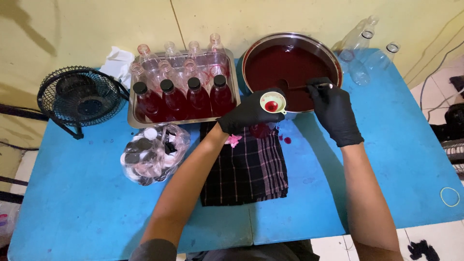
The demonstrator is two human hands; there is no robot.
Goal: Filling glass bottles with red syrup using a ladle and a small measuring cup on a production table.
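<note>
**Funnel, bottle and ladle over the red liquid**

The funnel is small, round and pale cream, its bowl wet with dark red liquid. It sits upright in the mouth of a bottle, just above the left grip. The bottle is mostly hidden inside that grip; only its lower part shows below the fingers, filled with dark red liquid and standing on the checked cloth.

The ladle is metal, its handle end pinched in the right grip. From there it runs left, roughly level, with its bowl dipped into the red liquid of the wide steel pot just beyond both grips.
</note>
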